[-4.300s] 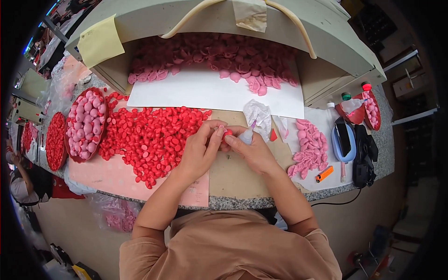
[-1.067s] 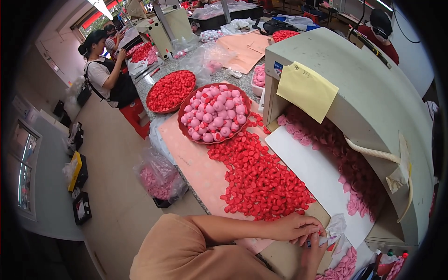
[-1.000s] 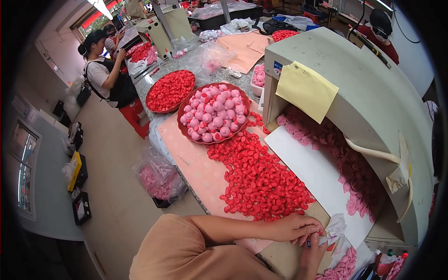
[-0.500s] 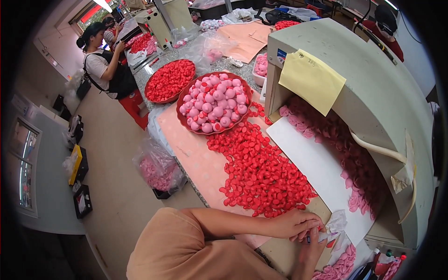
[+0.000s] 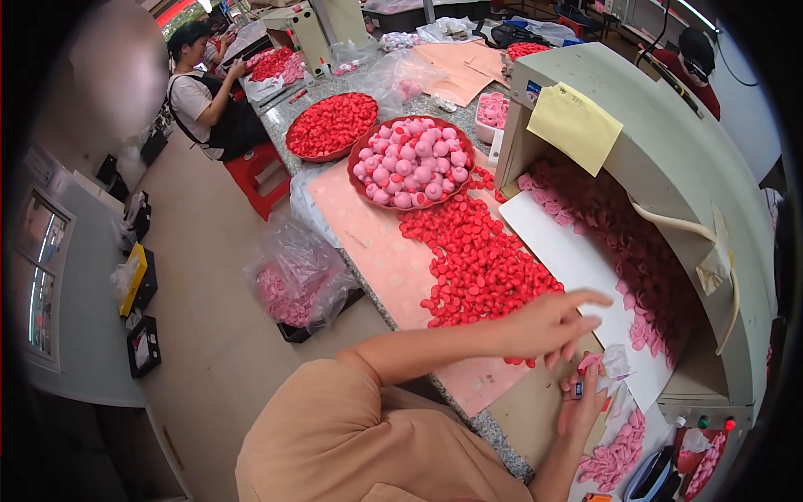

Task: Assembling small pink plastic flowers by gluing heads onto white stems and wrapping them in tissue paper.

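Note:
My left hand (image 5: pixel 548 325) is raised over the near end of a heap of small red bean-like pieces (image 5: pixel 485 259). Its fingers are apart, with nothing visible in them. Just nearer, my right hand (image 5: pixel 579 402) is closed round a small pink piece (image 5: pixel 590 361). A small thing with a blue label (image 5: pixel 577 390) also shows in that grip; its kind I cannot make out. Crumpled white tissue (image 5: pixel 617 360) sits right beside these fingers. Flat pink petal-like pieces (image 5: pixel 615 456) lie in a pile near my right forearm.
A grey arched machine (image 5: pixel 652 109) stands to the right, with pink and red pieces inside and a white board (image 5: pixel 569 259) at its mouth. Farther off are a bowl of pink balls (image 5: pixel 358 174) and a bowl of red pieces (image 5: pixel 293 144). A co-worker (image 5: pixel 205 100) sits at far left.
My left hand has parted from my right hand and moved up and away, its fingers opening. The pink piece now shows in my right hand. The whole view has shifted slightly.

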Motion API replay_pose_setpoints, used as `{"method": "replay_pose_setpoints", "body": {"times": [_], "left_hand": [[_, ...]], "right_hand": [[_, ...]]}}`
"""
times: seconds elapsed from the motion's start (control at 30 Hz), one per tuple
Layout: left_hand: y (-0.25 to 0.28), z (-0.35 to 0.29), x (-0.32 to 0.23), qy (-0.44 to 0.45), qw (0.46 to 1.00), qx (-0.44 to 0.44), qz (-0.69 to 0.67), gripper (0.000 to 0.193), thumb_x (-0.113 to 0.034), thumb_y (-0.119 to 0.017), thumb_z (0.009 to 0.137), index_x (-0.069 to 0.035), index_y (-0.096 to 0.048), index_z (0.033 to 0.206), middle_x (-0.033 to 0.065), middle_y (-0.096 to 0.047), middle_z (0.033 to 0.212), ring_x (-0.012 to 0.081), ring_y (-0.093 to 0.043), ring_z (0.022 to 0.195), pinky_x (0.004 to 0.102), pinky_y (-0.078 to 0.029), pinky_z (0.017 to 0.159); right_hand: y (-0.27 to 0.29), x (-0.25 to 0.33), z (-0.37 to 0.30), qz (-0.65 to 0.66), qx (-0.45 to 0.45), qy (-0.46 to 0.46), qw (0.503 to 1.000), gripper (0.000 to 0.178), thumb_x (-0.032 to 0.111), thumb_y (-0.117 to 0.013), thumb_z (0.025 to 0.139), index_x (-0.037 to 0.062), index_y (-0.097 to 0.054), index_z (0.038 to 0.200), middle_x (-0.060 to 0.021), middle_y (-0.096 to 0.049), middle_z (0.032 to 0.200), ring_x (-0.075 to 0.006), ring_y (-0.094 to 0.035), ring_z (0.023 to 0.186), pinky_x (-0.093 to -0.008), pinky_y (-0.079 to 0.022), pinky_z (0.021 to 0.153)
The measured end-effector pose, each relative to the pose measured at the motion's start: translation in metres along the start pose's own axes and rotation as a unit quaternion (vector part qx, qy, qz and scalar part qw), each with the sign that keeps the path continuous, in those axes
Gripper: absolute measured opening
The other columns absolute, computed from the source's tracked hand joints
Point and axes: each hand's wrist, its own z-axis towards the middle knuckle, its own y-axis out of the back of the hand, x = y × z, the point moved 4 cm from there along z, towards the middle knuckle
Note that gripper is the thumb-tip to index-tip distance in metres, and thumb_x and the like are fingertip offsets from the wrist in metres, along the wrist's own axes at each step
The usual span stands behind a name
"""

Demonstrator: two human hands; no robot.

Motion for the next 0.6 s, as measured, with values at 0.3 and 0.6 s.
{"method": "replay_pose_setpoints", "body": {"times": [0.3, 0.6], "left_hand": [[0.031, 0.006, -0.212, -0.405, 0.912, -0.059, 0.03, 0.034, -0.016, -0.051, 0.092, 0.002, -0.042, 0.119, 0.0089, -0.06, 0.068, 0.0112, -0.055, 0.047, 0.023, -0.045, 0.042], [-0.036, -0.156, -0.173, -0.772, 0.628, -0.015, 0.1, 0.021, -0.029, -0.062, 0.087, -0.029, -0.066, 0.108, -0.0081, -0.059, 0.092, 0.0121, -0.046, 0.091, 0.0398, -0.027, 0.094]], "right_hand": [[0.002, 0.006, -0.006, 0.01, 0.001, 0.053, 0.999, 0.02, 0.02, -0.057, 0.091, 0.0066, -0.05, 0.104, 0.0005, -0.051, 0.08, -0.0077, -0.047, 0.063, -0.0232, -0.04, 0.055], [0.004, 0.003, -0.007, -0.026, -0.002, 0.051, 0.998, 0.019, 0.022, -0.058, 0.091, 0.0082, -0.053, 0.103, 0.0027, -0.051, 0.077, -0.006, -0.048, 0.062, -0.0204, -0.041, 0.052]]}}
